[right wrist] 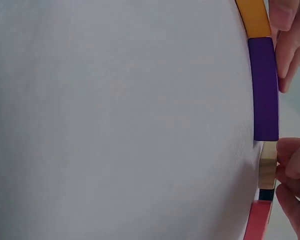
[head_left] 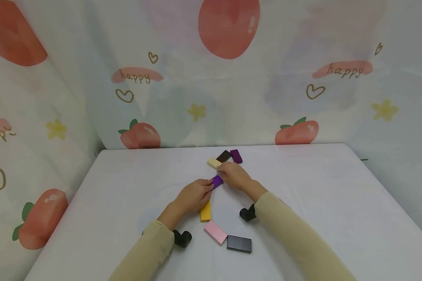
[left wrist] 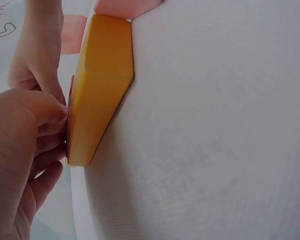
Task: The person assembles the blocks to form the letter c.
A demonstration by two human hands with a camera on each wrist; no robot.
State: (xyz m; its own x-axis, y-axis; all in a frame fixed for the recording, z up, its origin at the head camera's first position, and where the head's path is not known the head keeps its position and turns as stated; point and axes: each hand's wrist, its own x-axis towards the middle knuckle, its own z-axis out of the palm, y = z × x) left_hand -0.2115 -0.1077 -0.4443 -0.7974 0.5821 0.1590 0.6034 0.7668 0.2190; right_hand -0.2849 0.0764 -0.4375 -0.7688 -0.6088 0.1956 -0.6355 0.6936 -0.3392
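Observation:
In the head view, my left hand [head_left: 195, 195] reaches in from the left, thumb and fingers pinching the near left end of a purple block [head_left: 217, 181]. My right hand [head_left: 235, 176] bends over the right end of a cream wooden block [head_left: 213, 162], its fingertips gripping there. The right wrist view has the purple block [right wrist: 264, 90] standing between a yellow block [right wrist: 255, 17] and the cream block [right wrist: 268, 167]. Under the left hand lies the yellow block [head_left: 205, 212], which fills the left wrist view. The right hand's fingertips are partly hidden.
Beyond the right hand lie a dark brown block [head_left: 224, 156] and a dark magenta block [head_left: 236, 156]. A red block [right wrist: 256, 220] shows in the right wrist view. Nearer are a pink block [head_left: 216, 232] and a black block [head_left: 239, 244], on a white table [head_left: 126, 187] before a patterned curtain.

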